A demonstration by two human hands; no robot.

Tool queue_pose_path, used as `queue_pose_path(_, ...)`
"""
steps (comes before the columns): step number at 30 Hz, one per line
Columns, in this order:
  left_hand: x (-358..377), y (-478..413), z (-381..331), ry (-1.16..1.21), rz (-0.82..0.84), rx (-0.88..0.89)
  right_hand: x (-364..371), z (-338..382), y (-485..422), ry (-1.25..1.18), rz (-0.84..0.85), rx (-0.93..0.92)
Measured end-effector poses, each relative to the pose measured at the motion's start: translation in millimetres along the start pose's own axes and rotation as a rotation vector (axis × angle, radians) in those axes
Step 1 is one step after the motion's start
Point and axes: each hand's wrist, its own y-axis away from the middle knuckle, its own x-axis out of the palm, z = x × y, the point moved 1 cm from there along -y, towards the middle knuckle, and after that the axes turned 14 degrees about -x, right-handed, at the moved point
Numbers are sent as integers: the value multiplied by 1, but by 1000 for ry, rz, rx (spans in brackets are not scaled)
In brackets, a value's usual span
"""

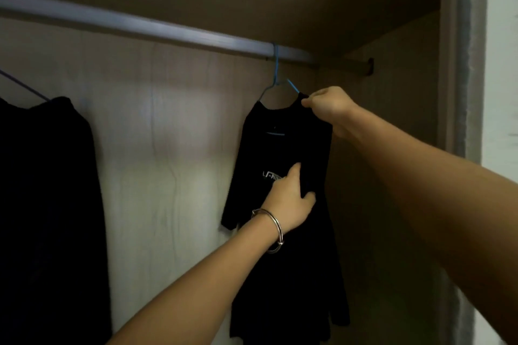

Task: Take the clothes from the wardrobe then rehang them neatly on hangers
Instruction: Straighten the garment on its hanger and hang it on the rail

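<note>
shirt point(283, 148): black, on blue hanger point(276, 78), hooked over rail point(168, 31);
right hand point(326, 106): fingers pinched on shirt shoulder;
left hand point(288, 199): fingers spread, flat on shirt front

Shirt point(283, 148): black, pale lettering across chest. Hanger point(276, 84): blue wire. Rail point(140, 26): silver-grey. Second garment point(50, 204) at left: black, plain. Wardrobe back panel point(168, 148): pale wood grain. Bangle point(273, 228): silver.
</note>
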Motion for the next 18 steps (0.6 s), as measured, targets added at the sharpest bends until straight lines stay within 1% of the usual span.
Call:
queue_pose_path(3, 11, 10, 8, -58, -18, -3, -5, -5, 5, 57, 39, 4)
queue_pose_path(6, 20, 13, 15, -98, -78, 24, -13, -8, 10, 127, 30, -16)
queue_pose_path(11, 24, 11, 28, -113, -89, 26, -18, -13, 28, 120, 61, -13)
queue_pose_path(14, 29, 15, 43, -133, -41, -10, -17, -19, 49, 47, 80, 42)
queue_pose_path(18, 44, 40, 87, -171, 143, -131, -12, -31, 101, -31, 34, 74)
